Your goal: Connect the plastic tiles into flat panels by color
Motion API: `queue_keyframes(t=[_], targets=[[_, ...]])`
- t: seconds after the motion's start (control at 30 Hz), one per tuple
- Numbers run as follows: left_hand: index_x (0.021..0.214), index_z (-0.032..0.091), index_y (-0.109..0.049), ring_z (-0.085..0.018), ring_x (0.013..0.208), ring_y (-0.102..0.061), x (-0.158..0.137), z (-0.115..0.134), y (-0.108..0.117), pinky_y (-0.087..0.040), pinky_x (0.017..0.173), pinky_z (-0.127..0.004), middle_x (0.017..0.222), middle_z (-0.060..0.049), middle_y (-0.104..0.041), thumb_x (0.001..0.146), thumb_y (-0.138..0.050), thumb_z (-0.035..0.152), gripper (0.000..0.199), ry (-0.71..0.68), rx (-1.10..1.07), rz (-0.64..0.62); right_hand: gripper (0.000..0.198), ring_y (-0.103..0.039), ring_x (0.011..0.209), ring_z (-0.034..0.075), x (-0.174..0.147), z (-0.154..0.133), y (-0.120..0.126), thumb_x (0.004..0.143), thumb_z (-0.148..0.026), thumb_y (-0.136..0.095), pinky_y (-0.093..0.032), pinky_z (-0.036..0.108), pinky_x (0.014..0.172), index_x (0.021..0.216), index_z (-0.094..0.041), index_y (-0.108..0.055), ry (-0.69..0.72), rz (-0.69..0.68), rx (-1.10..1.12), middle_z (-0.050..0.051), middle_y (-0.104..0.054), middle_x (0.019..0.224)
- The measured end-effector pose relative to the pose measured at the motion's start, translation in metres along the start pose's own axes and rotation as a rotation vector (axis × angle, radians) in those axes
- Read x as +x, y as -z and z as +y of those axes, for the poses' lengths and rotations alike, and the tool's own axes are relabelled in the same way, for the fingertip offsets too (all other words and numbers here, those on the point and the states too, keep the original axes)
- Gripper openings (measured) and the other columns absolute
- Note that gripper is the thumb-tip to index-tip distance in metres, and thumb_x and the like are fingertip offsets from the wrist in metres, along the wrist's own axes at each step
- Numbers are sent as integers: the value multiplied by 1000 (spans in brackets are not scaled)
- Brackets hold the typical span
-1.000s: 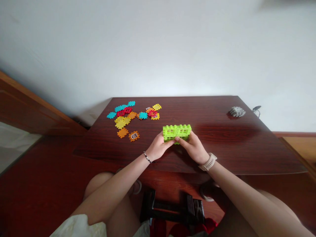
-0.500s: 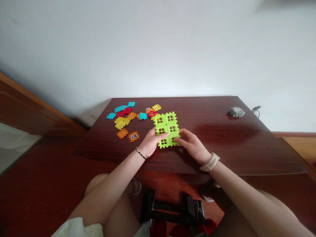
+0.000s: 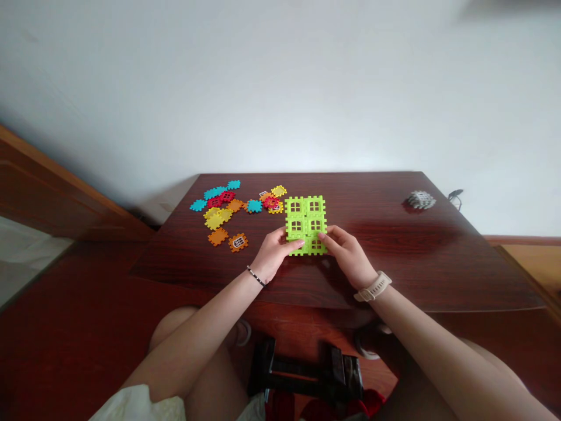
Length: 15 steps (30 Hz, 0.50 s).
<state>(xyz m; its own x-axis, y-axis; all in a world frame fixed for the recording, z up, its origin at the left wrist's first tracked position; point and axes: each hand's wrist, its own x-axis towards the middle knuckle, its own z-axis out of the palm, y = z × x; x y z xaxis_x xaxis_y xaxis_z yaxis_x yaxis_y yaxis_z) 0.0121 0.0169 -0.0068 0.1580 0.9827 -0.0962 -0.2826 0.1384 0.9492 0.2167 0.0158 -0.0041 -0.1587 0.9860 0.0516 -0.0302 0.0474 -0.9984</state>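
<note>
A lime-green panel of interlocking window tiles [image 3: 305, 224], joined two wide and three high, is held up above the table. My left hand [image 3: 275, 251] grips its lower left edge, thumb across the front of the bottom tile. On the opposite side, my right hand [image 3: 346, 251] pinches the lower right edge with the thumb in front. The fingers behind the panel are hidden. Close to its left lie a yellow tile with a white window [image 3: 276, 207] and a red tile [image 3: 270, 202].
Loose tiles lie on the left of the dark wooden table [image 3: 385, 251]: blue tiles [image 3: 215, 193], red tiles, yellow tiles [image 3: 214, 220] and orange tiles [image 3: 218, 236]. A grey-white stack of tiles [image 3: 421, 199] sits at the right back, near a black cable [image 3: 456, 193]. A wall rises behind.
The green panel has shifted right and turned from a slight tilt to nearly straight. My left hand moved right with it, and my right thumb now presses higher on the right edge.
</note>
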Motion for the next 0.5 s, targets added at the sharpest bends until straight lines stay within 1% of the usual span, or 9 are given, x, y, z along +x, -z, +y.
queue_keyframes(t=[0.1, 0.17, 0.23, 0.33, 0.43, 0.5], targets=[[110, 18, -80, -24, 103, -73, -1, 0, 0, -55, 85, -32, 112, -11, -80, 72, -96, 43, 49, 32, 33, 31, 41, -65, 84, 20, 0, -1, 0, 88, -64, -79, -54, 34, 78, 96, -25, -72, 26, 13, -21, 3, -74, 93], [107, 18, -81, -21, 97, -72, -1, -1, 1, -52, 76, -28, 109, -10, -80, 74, -94, 49, 47, 40, 73, 63, 42, -66, 83, 20, -1, -2, 0, 88, -65, -79, -54, 34, 77, 97, -24, -72, 31, 17, -36, 3, -74, 92], [104, 17, -81, -19, 90, -69, -1, -2, 1, -48, 70, -26, 104, -10, -79, 75, -93, 52, 47, 30, 109, 84, 43, -65, 82, 20, -1, -2, 0, 88, -65, -80, -54, 34, 76, 97, -24, -73, 19, 20, -39, 3, -74, 91], [102, 16, -81, -18, 83, -67, -1, -5, 2, -46, 68, -27, 98, -9, -79, 74, -93, 53, 47, 9, 121, 86, 43, -63, 77, 18, -3, -1, -1, 87, -65, -80, -52, 32, 73, 94, -23, -71, -10, 22, -20, 2, -72, 87], [101, 16, -82, -19, 84, -67, -1, -6, 1, -48, 71, -29, 97, -9, -79, 75, -92, 52, 45, -24, 114, 74, 42, -59, 74, 17, -4, -2, -3, 86, -63, -82, -49, 31, 70, 91, -23, -70, -36, 24, 12, 0, -69, 83], [100, 16, -82, -19, 84, -67, -1, -6, 0, -49, 74, -29, 97, -9, -79, 77, -92, 50, 43, -47, 124, 75, 42, -60, 75, 16, -4, -4, -4, 85, -63, -82, -49, 31, 70, 93, -23, -70, -53, 24, 28, 0, -70, 85]])
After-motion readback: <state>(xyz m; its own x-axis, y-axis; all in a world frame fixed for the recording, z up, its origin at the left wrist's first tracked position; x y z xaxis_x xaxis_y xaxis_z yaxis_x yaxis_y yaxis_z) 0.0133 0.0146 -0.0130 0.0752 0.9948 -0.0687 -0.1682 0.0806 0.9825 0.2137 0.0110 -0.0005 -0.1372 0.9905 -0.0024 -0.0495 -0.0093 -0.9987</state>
